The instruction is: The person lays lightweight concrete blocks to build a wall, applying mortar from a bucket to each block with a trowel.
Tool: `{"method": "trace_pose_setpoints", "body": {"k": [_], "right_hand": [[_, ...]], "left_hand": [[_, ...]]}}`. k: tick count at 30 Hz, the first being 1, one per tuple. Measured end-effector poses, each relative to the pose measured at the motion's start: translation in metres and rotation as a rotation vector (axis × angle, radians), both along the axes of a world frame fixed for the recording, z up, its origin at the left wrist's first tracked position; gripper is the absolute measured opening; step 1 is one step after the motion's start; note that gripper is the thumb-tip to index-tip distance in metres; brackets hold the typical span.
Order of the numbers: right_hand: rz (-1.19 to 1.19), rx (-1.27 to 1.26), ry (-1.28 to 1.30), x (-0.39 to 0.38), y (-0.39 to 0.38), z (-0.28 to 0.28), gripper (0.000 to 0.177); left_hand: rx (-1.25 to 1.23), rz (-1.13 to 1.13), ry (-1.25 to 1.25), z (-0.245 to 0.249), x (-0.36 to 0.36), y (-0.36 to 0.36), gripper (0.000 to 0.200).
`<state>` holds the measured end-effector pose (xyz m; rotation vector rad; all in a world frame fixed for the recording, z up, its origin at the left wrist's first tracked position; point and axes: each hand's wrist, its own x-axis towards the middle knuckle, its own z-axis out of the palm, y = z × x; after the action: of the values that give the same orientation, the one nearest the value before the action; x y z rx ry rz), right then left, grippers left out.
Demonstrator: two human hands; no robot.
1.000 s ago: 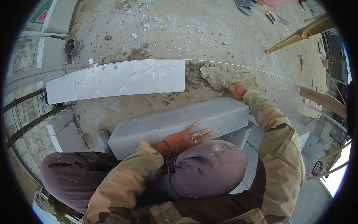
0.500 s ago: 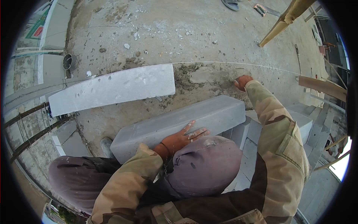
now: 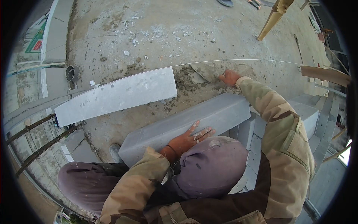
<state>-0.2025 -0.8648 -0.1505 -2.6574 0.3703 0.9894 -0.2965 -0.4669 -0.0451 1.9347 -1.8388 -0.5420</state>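
Observation:
My left hand (image 3: 186,142) lies on the near side of a long grey concrete block (image 3: 160,130), fingers spread and smeared with pale dust. The block is tilted and leans beside my knee. My right hand (image 3: 230,77) is closed beyond the block's far right end, low over a strip of wet mortar (image 3: 185,80). It grips a trowel (image 3: 204,72), whose mortar-coated blade points left; the handle is hidden in my fist. Left of the mortar, a long white block (image 3: 119,97) lies along a taut string (image 3: 209,61).
Several grey blocks (image 3: 257,130) are stacked under and right of my right arm. A wooden post (image 3: 274,22) stands at the upper right. A bucket (image 3: 72,73) sits at the left, and rusty bars (image 3: 41,149) stick out beyond the white block's left end.
My right hand has moved left over the mortar, and the trowel blade now shows at an angle. My left hand stays on the grey block. The view has shifted slightly.

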Motion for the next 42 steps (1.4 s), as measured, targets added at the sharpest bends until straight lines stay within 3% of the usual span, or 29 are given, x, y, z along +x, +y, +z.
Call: {"method": "trace_pose_setpoints", "body": {"k": [2, 4, 7, 10, 15, 21, 23, 26, 27, 29, 33, 36, 38, 42], "right_hand": [[0.043, 0.010, 0.068, 0.009, 0.012, 0.016, 0.057], [0.205, -0.029, 0.130, 0.011, 0.024, 0.025, 0.052], [0.203, -0.094, 0.154, 0.011, 0.029, 0.035, 0.049], [0.230, -0.224, 0.137, -0.003, -0.005, 0.039, 0.048], [0.325, -0.242, 0.201, -0.024, -0.069, 0.064, 0.045], [0.467, -0.011, 0.023, -0.011, 0.018, 0.053, 0.043], [0.738, 0.004, -0.022, -0.005, 0.044, 0.047, 0.038], [0.850, -0.064, -0.195, -0.010, 0.050, 0.033, 0.031], [0.850, -0.068, -0.189, -0.012, 0.047, 0.035, 0.031], [0.623, -0.173, -0.143, -0.010, 0.038, 0.042, 0.026], [0.529, -0.214, 0.005, -0.018, 0.006, 0.041, 0.022], [0.510, -0.261, 0.128, -0.021, -0.039, 0.044, 0.028], [0.363, -0.273, 0.229, -0.034, -0.071, 0.041, 0.045], [0.224, -0.186, 0.226, -0.034, -0.085, 0.047, 0.050]], "left_hand": [[-0.008, 0.006, 0.071, -0.001, 0.002, -0.004, 0.056], [0.017, -0.020, -0.041, -0.001, 0.002, -0.004, 0.056], [0.044, -0.044, -0.099, -0.003, 0.002, -0.004, 0.057], [-0.037, -0.038, 0.062, -0.006, 0.004, -0.003, 0.062], [-0.044, -0.031, 0.023, -0.003, 0.004, -0.003, 0.061], [0.008, -0.052, -0.035, -0.001, 0.004, -0.004, 0.059], [-0.003, -0.048, -0.046, -0.001, 0.005, -0.002, 0.059], [-0.004, -0.056, -0.046, 0.003, 0.006, -0.004, 0.058], [0.003, -0.058, -0.003, 0.004, 0.007, -0.003, 0.058], [0.003, -0.049, 0.037, 0.003, 0.008, -0.003, 0.059], [-0.028, -0.034, 0.048, -0.001, 0.003, -0.002, 0.060], [-0.008, -0.055, 0.002, -0.001, 0.008, -0.003, 0.060], [-0.004, -0.075, -0.036, -0.002, 0.006, -0.002, 0.060], [0.005, -0.075, 0.040, 0.002, 0.007, -0.004, 0.062]]}}
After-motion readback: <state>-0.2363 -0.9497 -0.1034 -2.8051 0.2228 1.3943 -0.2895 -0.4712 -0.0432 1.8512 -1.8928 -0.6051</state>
